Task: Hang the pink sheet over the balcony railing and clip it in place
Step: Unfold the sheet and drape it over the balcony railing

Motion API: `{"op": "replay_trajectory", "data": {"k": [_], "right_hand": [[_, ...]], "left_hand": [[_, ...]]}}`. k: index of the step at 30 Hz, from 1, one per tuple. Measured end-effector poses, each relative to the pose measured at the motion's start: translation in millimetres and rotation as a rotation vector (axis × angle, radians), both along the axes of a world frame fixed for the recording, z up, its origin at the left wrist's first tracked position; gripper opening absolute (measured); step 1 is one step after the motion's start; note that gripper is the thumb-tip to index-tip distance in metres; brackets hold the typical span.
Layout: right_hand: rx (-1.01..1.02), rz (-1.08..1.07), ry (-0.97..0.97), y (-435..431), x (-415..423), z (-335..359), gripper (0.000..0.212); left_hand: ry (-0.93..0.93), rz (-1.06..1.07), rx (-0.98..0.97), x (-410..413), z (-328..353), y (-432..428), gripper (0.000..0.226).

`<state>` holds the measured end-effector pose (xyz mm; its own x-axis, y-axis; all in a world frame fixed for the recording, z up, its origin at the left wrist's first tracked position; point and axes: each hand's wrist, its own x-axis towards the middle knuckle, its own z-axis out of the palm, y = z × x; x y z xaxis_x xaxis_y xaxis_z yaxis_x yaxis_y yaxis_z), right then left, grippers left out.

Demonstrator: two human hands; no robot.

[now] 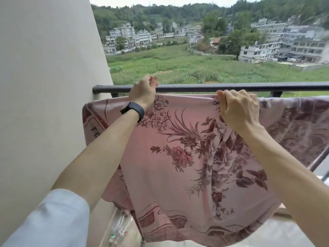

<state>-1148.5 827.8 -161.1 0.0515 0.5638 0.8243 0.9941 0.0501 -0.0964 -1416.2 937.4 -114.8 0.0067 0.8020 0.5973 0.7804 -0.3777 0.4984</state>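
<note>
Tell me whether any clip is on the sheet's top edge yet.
No: the pink sheet has only the left hand and right hand gripping its top edge.

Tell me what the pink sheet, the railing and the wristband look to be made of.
Pink sheet: thin woven cloth, probably cotton or a blend; it drapes in soft folds and carries a printed floral pattern. Railing: likely metal tube, dark matte painted finish, round and rigid. Wristband: seemingly black rubber or silicone, smooth, dull sheen.

sheet (187, 157): pink, maroon floral | railing (213, 87): black | wristband (135, 109): black
</note>
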Motion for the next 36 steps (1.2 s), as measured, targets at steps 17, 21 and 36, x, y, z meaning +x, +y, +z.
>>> {"op": "replay_trajectory", "data": {"k": [17,21,36], "right_hand": [[-0.105,-0.453,0.173,-43,105,51,0.021],[-0.097,-0.107,0.024,-22,19,50,0.024],[-0.08,0.06,-0.119,29,-112,-3,0.043]], "left_hand": [[0.245,-0.272,-0.137,154,33,-32,0.039],[0.245,-0.1,0.038,27,13,-45,0.03],[0.173,0.096,0.21,-105,-52,-24,0.03]]}}
